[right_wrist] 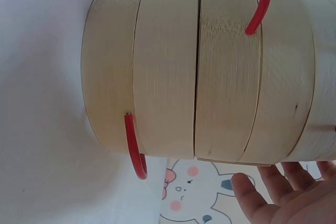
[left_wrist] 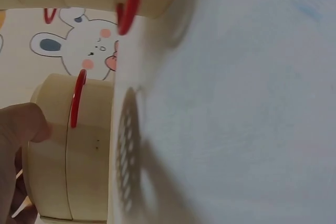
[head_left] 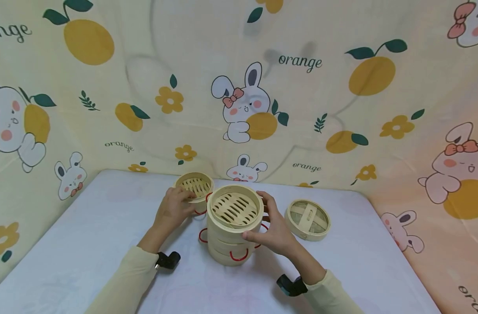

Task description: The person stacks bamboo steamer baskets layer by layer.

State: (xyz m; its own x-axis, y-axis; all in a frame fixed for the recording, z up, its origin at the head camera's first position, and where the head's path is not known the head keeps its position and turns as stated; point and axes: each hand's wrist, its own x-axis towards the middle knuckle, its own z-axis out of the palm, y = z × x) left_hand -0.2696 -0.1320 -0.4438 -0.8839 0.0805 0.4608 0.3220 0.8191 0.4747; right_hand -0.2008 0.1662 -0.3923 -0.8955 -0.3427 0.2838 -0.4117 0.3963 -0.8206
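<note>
A stack of bamboo steamer baskets point(head_left: 235, 237) with red loop handles stands upright on the table, a slatted surface showing inside its top rim. My right hand point(head_left: 276, 231) is round the stack's upper right side, thumb in front and fingers behind; the right wrist view shows its fingertips point(right_wrist: 247, 192) along the basket's edge. Behind and left of the stack is another bamboo steamer basket point(head_left: 195, 185), also slatted. My left hand point(head_left: 174, 209) grips this one by its near left side, its thumb point(left_wrist: 31, 121) pressed on the wall in the left wrist view.
A round bamboo steamer lid point(head_left: 308, 219) with a crossbar lies on the table to the right of the stack. White cloth covers the table point(head_left: 105, 244). A printed curtain point(head_left: 184, 65) with rabbits and oranges hangs directly behind the table's far edge.
</note>
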